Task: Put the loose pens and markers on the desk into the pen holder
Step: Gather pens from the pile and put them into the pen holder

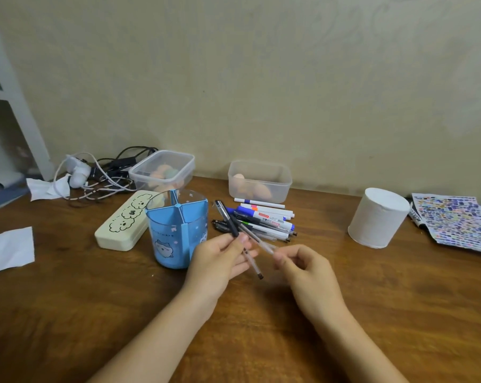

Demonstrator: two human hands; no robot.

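Observation:
A blue see-through pen holder with inner dividers stands upright on the wooden desk; no pens show inside it. Just right of it, my left hand is shut on two pens: a black pen pointing up and back, and a thin clear pen angled down. My right hand pinches the near end of another clear pen. Behind my hands lies a pile of loose pens and markers, white, blue and black.
A cream pencil case lies left of the holder. Two clear plastic boxes sit at the back, with tangled cables to the left. A toilet paper roll and a printed sheet lie right; white paper far left.

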